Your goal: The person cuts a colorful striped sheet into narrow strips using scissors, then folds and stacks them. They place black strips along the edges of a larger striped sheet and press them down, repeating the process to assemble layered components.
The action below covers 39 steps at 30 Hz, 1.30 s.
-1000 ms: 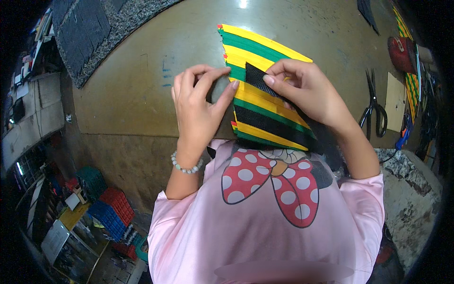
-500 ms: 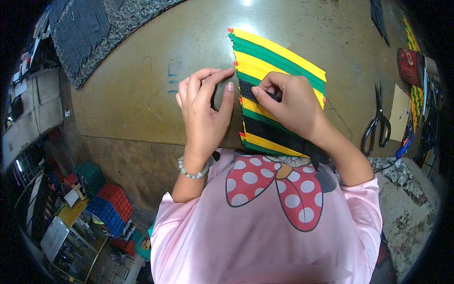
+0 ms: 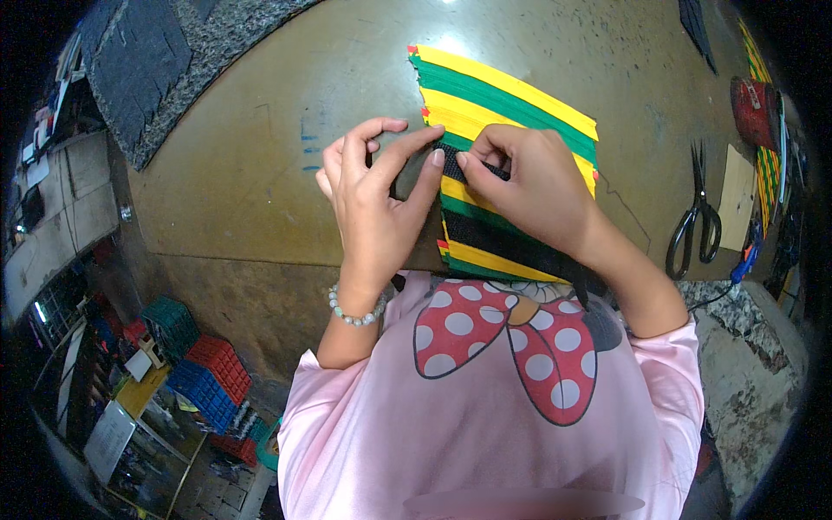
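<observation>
A fabric panel of yellow, green and black stripes lies on the table in front of me, small red bits along its ragged left edge. My right hand rests over its middle, closed in a pinch on a black woven strip that runs to the left edge. At that edge sits my left hand, thumb and forefinger tips apart and close to the strip's end, the other fingers loosely bent. Part of the strip and the panel's lower right are hidden beneath my right hand and forearm.
Black-handled scissors lie at the right beside a tan card piece and a red pouch. Dark grey cloth covers the table's far left. Plastic crates are stacked on the floor at lower left.
My left hand has come slightly right, its thumb and forefinger now at the strip's end. My right hand has shifted a little left, still pinching the strip. The view has shifted slightly.
</observation>
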Motion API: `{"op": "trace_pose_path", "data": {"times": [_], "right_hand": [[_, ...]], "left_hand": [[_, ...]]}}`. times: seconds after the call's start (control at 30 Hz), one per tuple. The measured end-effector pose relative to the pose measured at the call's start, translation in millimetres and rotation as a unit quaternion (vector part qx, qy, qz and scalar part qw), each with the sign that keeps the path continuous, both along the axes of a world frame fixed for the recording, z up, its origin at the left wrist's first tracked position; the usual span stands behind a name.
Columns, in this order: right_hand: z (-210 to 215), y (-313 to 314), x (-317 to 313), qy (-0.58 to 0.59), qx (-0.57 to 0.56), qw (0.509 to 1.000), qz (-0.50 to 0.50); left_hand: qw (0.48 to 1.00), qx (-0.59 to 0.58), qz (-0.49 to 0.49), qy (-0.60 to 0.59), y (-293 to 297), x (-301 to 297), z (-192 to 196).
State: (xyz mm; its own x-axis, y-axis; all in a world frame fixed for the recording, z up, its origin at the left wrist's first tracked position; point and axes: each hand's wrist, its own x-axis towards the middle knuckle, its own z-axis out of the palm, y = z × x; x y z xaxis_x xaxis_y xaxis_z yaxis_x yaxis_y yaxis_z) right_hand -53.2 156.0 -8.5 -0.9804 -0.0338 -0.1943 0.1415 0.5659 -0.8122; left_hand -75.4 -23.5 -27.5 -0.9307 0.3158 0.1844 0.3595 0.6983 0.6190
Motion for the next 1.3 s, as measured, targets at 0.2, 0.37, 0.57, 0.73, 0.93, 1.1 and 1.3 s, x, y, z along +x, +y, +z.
{"op": "trace_pose_path", "data": {"times": [0.2, 0.37, 0.57, 0.73, 0.93, 1.1, 1.3], "right_hand": [[0.7, -0.9, 0.8, 0.006, 0.008, 1.0, 0.0], [0.9, -1.3, 0.7, 0.011, 0.009, 1.0, -0.006], [0.6, -1.8, -0.8, 0.015, 0.024, 1.0, 0.006], [17.5, 4.6, 7.7, -0.009, 0.062, 0.998, 0.015], [31.6, 35.6, 44.9, -0.052, 0.068, 0.996, -0.025], [18.6, 46.3, 52.2, -0.022, 0.022, 0.999, -0.031], [18.9, 40.4, 50.5, -0.038, 0.059, 0.996, -0.063]], "left_hand": [[1.0, -0.016, 0.0, 0.006, -0.1, 0.2, -1.5], [1.0, -0.014, 0.004, 0.015, 0.5, 0.7, -3.7], [1.0, -0.024, 0.005, 0.016, 0.6, 1.1, -3.8], [1.0, -0.014, 0.008, 0.022, 2.8, 0.9, -4.1], [0.999, -0.021, -0.006, 0.029, 2.2, 1.2, -4.9], [0.998, -0.025, -0.029, 0.04, 1.1, 1.5, -5.9], [0.999, -0.02, -0.03, 0.039, 0.6, 2.1, -5.8]]}}
